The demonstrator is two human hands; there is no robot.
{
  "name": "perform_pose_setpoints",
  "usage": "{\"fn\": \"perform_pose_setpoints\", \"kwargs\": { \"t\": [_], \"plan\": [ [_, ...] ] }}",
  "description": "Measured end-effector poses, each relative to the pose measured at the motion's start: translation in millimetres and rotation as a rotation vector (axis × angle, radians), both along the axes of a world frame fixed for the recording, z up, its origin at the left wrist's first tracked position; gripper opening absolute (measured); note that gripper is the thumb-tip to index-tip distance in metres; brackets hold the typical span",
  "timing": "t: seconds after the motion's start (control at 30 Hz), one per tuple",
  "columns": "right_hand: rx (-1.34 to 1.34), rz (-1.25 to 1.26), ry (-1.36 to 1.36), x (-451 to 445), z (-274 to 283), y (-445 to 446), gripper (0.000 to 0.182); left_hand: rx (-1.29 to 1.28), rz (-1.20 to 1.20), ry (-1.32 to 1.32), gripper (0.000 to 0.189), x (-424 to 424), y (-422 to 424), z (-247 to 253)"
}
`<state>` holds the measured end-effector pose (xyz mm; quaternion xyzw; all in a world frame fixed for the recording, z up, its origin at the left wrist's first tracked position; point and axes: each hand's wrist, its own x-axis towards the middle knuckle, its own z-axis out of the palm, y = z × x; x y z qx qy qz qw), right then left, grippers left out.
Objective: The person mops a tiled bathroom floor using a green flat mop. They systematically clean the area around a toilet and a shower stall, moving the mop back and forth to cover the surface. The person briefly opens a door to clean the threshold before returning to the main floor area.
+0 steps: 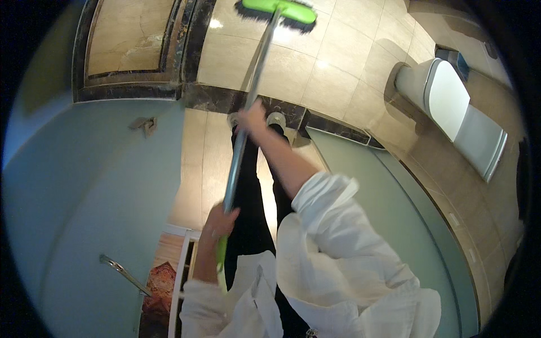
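Observation:
A long-handled push broom reaches from my body out over the tiled floor. Its bright green head (291, 10) with dark bristles rests on the beige tiles at the top of the view. My right hand (252, 118) grips the grey metal broom handle (239, 156) around its middle. Lower down, my left hand (222, 219) is closed around the handle near its green end grip (221, 253). Both hands look slightly blurred. My feet stand at a dark marble threshold strip (219, 97), which the handle crosses above.
A white toilet (446, 97) with its lid down stands at the right, a blue-grey bin (454, 61) behind it. Frosted glass panels flank me: a left one (93, 177) with a metal handle (124, 272), and a right one (380, 190). A dark-framed stone panel (131, 38) lies upper left.

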<state>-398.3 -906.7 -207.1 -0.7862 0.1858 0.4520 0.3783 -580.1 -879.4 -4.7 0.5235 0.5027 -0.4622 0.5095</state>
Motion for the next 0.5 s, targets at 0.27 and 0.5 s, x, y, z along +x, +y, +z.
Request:
{"fn": "perform_pose_setpoints", "kwargs": {
  "t": [0.27, 0.5],
  "plan": [
    [-0.335, 0.381, -0.163, 175.8, 11.0, -59.9, 0.018, 0.062, -0.097, -0.377, 0.035, 150.8, -70.6, -61.6],
    [-0.429, 0.168, -0.217, 35.5, -41.5, -94.2, 0.011, 0.048, -0.28, -0.221, 0.035, 20.0, -53.0, -59.6]
  ]
}}
